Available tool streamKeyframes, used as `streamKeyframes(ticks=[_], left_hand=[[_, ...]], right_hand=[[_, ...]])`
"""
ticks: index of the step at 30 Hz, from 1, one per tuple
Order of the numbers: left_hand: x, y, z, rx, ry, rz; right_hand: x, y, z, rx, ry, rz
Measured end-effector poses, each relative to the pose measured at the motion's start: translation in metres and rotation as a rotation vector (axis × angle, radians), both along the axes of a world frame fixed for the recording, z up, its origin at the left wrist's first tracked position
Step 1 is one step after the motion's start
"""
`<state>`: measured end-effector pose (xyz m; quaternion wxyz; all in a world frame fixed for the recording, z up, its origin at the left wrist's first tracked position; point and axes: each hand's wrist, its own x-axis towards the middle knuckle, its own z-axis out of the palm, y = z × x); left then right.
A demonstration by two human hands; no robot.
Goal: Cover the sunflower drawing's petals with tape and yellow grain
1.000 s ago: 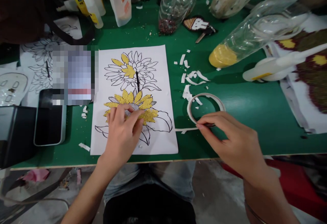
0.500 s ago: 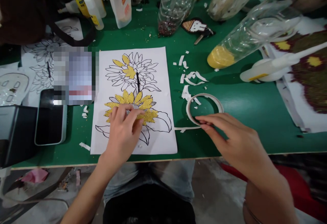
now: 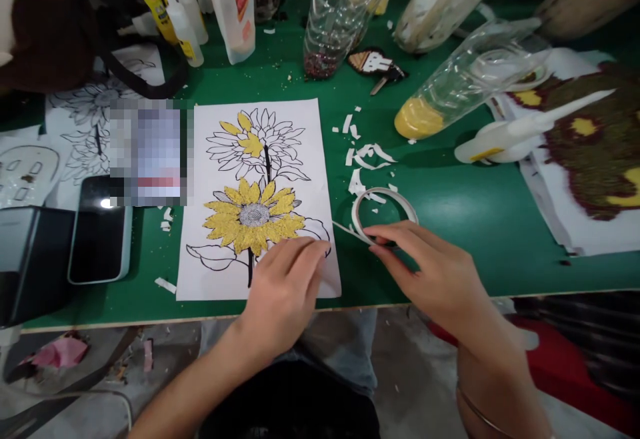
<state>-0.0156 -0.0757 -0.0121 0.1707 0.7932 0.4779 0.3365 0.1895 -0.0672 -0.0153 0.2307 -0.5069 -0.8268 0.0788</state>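
Note:
A white sheet with a line drawing of two flowers (image 3: pixel 200 159) lies on the green table. Its lower flower (image 3: pixel 235 225) has petals covered in yellow grains round a bare grey centre. My left hand (image 3: pixel 285 285) is over the sheet's lower right part, fingers pressed together; whatever the fingertips may hold is hidden. To the right, my right hand (image 3: pixel 425 265) pinches the near rim of a roll of white tape (image 3: pixel 411 202) between thumb and fingers. A loose tape end (image 3: pixel 345 229) runs from the roll toward the sheet's right edge.
White scraps (image 3: pixel 370 153) lie behind the tape. Farther back are keys (image 3: pixel 373 62), a plastic bottle with yellow grains (image 3: pixel 420 117) and a white glue bottle (image 3: pixel 500 140). A phone (image 3: pixel 97 239) sits at left; a finished-looking grain picture (image 3: pixel 565 159) lies at right.
My left hand has moved right and toward me, off the yellow flower, uncovering its centre. My right hand and the tape roll have shifted slightly left; the loose tape end now slants upward.

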Motion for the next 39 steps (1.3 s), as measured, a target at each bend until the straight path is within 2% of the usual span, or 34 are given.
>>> streamKeyframes(ticks=[5,12,18,24,29,34,39], left_hand=[[0.021,0.006,-0.003,0.026,0.074,0.02],[0.026,0.013,-0.005,0.081,0.1,0.084],[0.026,0.009,-0.005,0.071,0.015,0.002],[0.026,0.004,-0.007,0.072,0.088,-0.033],[0.023,0.002,-0.008,0.13,0.194,-0.054],[0.021,0.0,-0.008,0.191,0.223,-0.071],[0.02,-0.001,-0.009,0.189,0.24,-0.074]], right_hand=[[-0.005,-0.004,0.007,-0.034,0.035,0.013],[-0.005,-0.009,0.012,-0.091,0.055,0.011],[-0.01,-0.008,0.008,-0.085,0.034,0.013],[-0.015,-0.009,0.004,-0.105,0.091,0.021],[-0.013,-0.004,0.008,-0.271,0.143,-0.017],[-0.013,0.007,0.015,-0.451,0.154,0.068],[-0.013,0.015,0.017,-0.498,0.205,0.036]])
